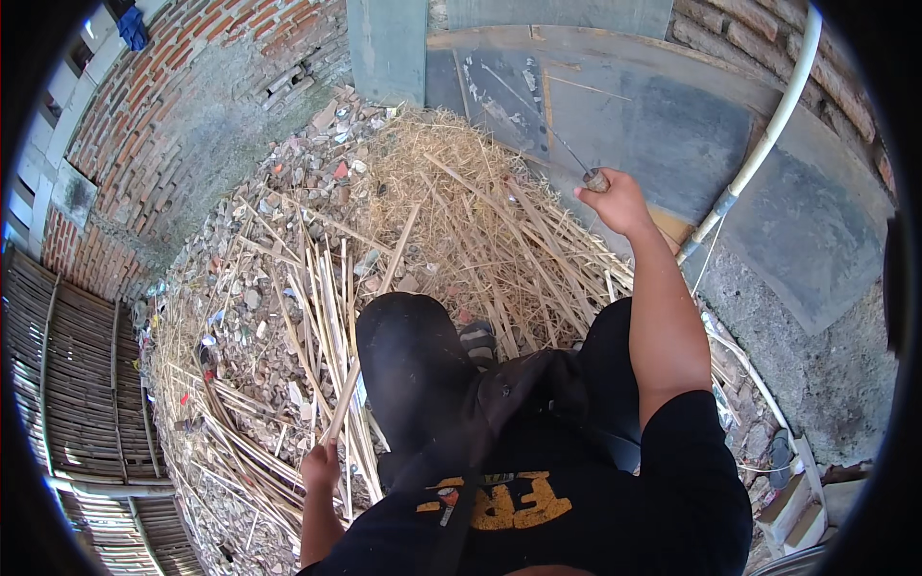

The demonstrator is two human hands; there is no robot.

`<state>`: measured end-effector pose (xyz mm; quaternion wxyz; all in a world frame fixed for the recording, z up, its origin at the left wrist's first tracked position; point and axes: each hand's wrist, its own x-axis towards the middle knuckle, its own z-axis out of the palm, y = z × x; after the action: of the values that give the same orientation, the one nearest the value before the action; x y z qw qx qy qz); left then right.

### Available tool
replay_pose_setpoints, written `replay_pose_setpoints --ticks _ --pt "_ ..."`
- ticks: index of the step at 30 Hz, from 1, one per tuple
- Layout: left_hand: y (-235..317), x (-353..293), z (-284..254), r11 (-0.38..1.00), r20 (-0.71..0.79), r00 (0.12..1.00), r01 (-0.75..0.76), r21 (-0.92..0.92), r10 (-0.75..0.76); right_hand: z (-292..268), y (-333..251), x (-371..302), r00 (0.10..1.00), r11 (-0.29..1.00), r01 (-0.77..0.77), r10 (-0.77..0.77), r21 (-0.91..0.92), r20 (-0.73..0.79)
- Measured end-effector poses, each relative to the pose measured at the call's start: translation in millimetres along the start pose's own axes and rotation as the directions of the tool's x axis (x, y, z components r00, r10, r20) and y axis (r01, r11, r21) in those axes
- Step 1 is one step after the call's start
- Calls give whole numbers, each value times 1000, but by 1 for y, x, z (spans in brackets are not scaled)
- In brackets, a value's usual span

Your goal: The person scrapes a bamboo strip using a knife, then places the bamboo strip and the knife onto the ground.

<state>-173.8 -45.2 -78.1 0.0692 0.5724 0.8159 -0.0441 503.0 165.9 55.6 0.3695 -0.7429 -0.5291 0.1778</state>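
Note:
At the lower left, my left hand [320, 467] is closed around the near end of a long, flat bamboo strip [342, 408]. The strip slants up past my left knee, which seems to cover part of it. Raised at the upper right, my right hand [615, 200] grips a knife [595, 180] by its short, rounded handle. Its long, thin blade points up and to the left, apart from the bamboo. Between my knees and the walls lies a heap of split bamboo and shavings [461, 182].
Rubble and stones [252, 298] cover the ground at left, with more bamboo strips [235, 413] across them. A brick wall [192, 134] stands behind. Grey boards [663, 115] lean at upper right beside a pale pipe [768, 144]. A bamboo lattice [82, 384] is at far left.

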Motion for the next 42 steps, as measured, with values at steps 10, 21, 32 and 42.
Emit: replay_pose_setpoints --ticks 10,21,32,42 --pt "117 113 -55 959 -8 960 -281 20 282 1 8 0 1000 1000 -13 13 -3 0" --pt "148 169 -34 942 -110 972 -227 -248 206 -3 4 5 998 998 -59 59 13 35" --pt "89 128 -46 939 -121 986 -149 -311 116 5 -1 6 996 997 -69 70 -33 53" --pt "62 57 -106 958 -304 940 -216 -187 152 11 -15 -5 999 995 10 -5 -95 51"
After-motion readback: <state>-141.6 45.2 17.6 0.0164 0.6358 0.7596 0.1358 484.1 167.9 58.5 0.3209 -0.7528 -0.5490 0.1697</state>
